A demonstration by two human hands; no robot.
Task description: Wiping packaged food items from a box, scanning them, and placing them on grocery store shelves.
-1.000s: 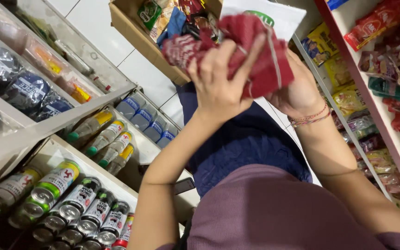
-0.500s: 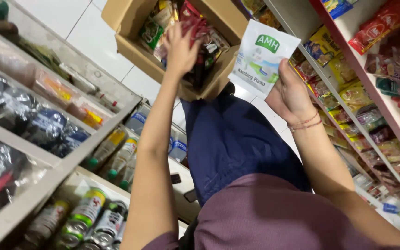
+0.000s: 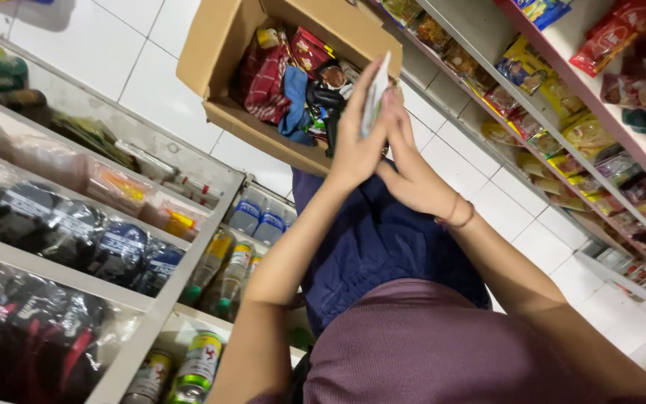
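While I stand in the shop aisle, my left hand (image 3: 358, 142) and my right hand (image 3: 413, 176) are pressed together, palm toward palm, above the near edge of the cardboard box (image 3: 222, 56). Clamped flat between the two palms is a thin white packet (image 3: 374, 93) with green print. Its upper edge projects beyond my left fingertips; the lower part is hidden between the hands. Both hands are closed on this packet, fingers extended rather than curled.

The cardboard box sits on the white tiled floor (image 3: 151, 82), flaps open, just beyond my hands. Inside it lie red packets (image 3: 267, 78), a blue packet (image 3: 295, 101) and a dark item (image 3: 325, 101). The white packet is outside the box, at the level of its near right corner.

On my right wrist is a thin bracelet (image 3: 457, 215). Below the hands are my dark blue trousers (image 3: 383, 247) and maroon top (image 3: 428, 344).

On my left, a grey shelf rack (image 3: 181, 262) carries dark bagged goods (image 3: 76, 232), bottles (image 3: 226, 273) and cans (image 3: 200, 359). On my right, shelves (image 3: 487, 82) hold yellow and red snack packets (image 3: 555, 90).
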